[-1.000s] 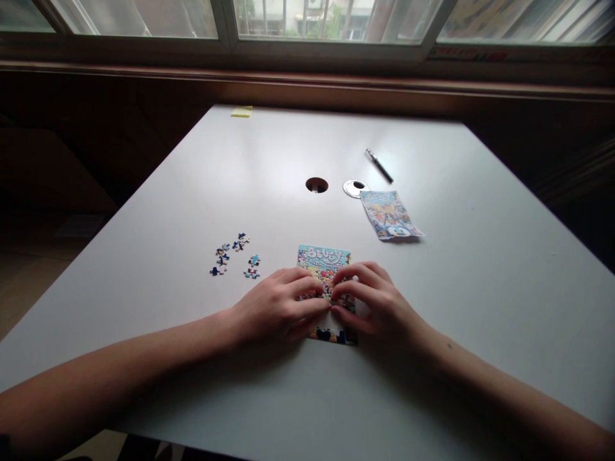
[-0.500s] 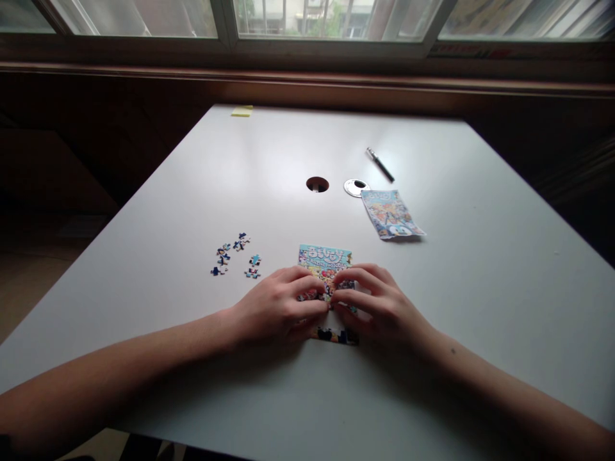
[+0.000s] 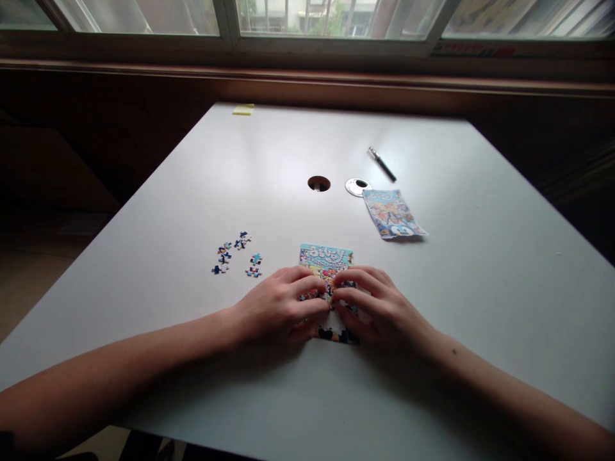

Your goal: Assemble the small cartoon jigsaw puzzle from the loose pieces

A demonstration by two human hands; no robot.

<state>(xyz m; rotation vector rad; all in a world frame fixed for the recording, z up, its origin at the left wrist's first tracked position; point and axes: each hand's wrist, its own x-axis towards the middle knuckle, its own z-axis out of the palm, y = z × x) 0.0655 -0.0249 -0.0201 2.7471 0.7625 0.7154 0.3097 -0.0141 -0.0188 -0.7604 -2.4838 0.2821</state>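
A colourful jigsaw puzzle (image 3: 327, 255) lies on the white table, with a pale gap in its lower part. Over its left side rests my left hand (image 3: 288, 301), fingers bent and bunched at the middle of the picture. My right hand (image 3: 372, 301) covers the right side, its fingertips curled down close to those of the left. Anything small between either hand's fingertips is hidden. Several loose puzzle pieces (image 3: 224, 258) lie on the table to the left of the puzzle.
A printed picture sheet (image 3: 394, 216) lies behind and right of the puzzle, touching a round metal cover (image 3: 358, 187). Near them are a black pen (image 3: 383, 164) and a round hole (image 3: 318, 184) in the table (image 3: 480, 256). A yellow note (image 3: 243, 110) sits at the back edge.
The view has shifted very slightly. Both hands stay over the puzzle in nearly the same pose, and the loose pieces have not moved.
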